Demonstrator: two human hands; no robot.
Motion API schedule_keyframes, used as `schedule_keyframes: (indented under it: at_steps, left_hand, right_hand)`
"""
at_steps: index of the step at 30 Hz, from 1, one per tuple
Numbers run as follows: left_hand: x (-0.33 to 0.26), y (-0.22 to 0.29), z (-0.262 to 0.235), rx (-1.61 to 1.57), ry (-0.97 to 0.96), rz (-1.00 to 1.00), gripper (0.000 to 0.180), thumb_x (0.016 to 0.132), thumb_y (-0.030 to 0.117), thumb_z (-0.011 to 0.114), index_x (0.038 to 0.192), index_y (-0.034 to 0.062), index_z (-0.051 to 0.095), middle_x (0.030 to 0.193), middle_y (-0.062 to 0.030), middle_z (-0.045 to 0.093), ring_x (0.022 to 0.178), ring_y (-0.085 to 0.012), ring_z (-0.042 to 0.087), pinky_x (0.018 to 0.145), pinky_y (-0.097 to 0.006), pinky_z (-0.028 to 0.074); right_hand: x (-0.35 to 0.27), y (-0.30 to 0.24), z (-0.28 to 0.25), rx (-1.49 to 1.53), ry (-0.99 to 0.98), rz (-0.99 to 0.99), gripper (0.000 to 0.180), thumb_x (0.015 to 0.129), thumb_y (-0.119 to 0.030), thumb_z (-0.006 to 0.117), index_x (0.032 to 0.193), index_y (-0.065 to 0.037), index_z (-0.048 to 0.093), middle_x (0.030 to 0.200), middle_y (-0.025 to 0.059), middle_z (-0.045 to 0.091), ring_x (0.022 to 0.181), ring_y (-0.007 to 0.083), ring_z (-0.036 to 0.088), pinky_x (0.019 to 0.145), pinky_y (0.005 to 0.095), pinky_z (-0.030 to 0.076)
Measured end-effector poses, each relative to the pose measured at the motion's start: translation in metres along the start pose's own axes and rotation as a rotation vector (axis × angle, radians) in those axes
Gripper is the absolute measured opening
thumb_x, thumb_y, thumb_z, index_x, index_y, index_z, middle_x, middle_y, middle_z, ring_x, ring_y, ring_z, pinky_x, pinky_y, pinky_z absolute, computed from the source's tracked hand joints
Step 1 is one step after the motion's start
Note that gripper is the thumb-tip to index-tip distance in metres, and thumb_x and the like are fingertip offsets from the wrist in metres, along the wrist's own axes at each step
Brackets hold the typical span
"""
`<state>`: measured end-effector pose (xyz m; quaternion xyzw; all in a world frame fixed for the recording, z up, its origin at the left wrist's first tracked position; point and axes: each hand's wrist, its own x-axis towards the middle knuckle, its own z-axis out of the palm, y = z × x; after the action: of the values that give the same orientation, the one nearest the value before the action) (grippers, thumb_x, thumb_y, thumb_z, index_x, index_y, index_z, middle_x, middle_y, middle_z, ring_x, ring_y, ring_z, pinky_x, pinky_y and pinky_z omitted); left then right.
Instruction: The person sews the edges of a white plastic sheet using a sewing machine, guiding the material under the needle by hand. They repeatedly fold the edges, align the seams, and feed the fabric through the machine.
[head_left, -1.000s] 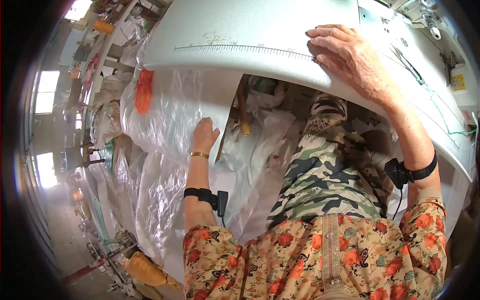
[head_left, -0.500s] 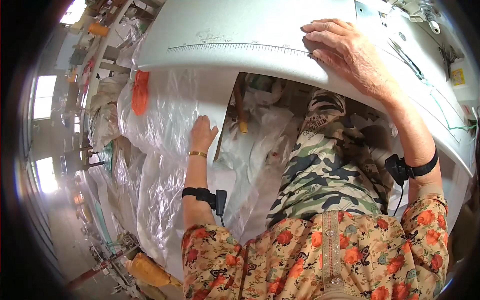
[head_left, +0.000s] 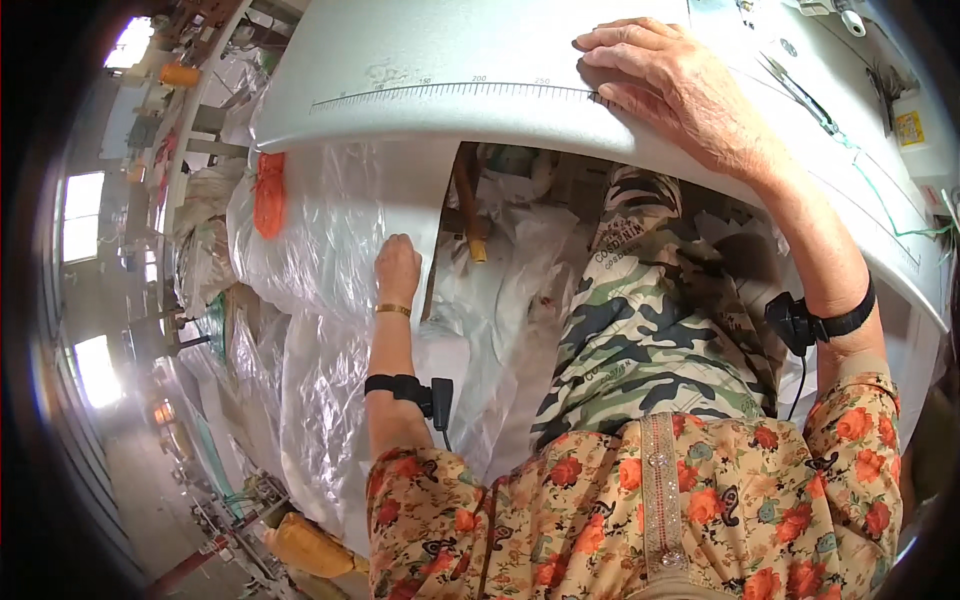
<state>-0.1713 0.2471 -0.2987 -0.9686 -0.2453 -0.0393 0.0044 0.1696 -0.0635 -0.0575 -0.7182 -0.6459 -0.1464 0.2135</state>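
Note:
My right hand [head_left: 675, 90] lies palm down on the pale sewing-machine table [head_left: 450, 45], its fingers stretched to the left over the end of a printed ruler scale [head_left: 460, 86]. Lower down, my left hand [head_left: 398, 268] hangs below the table's front edge, in front of a white panel [head_left: 405, 180] and beside clear plastic sheeting [head_left: 330, 240]. Its fingers are curled in, and whatever they may hold is hidden. Right of my right hand, a pair of metal snips [head_left: 800, 92] rests on the table with green thread [head_left: 880, 205] trailing from it.
An orange-red bundle [head_left: 269, 195] hangs by the plastic at the left. Under the table are a brown bar with a yellow end [head_left: 478, 250] and more crumpled plastic. My camouflage-clad leg [head_left: 640, 320] reaches beneath the table. A yellow-brown bundle [head_left: 310, 545] lies at lower left.
The view has shifted slightly, moving the table and my right hand up and left in the picture. My left hand's thumb, which stuck out before, is now drawn in.

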Motion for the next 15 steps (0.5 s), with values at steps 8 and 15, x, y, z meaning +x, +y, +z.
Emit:
schedule_keyframes:
  at_steps: [8,15]
  left_hand:
    - [-0.004,-0.058,-0.025,-0.218,0.022,-0.558,0.018,0.087,0.018,0.052,0.086,0.0007,0.055,0.087,-0.0197,0.059,0.08,-0.037,0.06,0.076,-0.045,0.048]
    - [-0.008,-0.057,0.013,-0.356,0.198,-0.716,0.018,0.091,0.015,0.049,0.095,0.0007,0.059,0.1,-0.0173,0.064,0.091,-0.0335,0.06,0.082,-0.041,0.046]
  right_hand:
    - [-0.002,-0.004,-0.017,0.218,0.022,-0.003,0.022,0.094,-0.021,0.061,0.112,-0.008,0.061,0.115,0.0116,0.06,0.102,0.0261,0.059,0.091,0.0362,0.05]
    - [0.0,-0.004,-0.021,0.216,0.019,-0.027,0.016,0.095,-0.016,0.058,0.107,-0.005,0.059,0.112,0.0111,0.059,0.1,0.0264,0.059,0.087,0.0338,0.049]
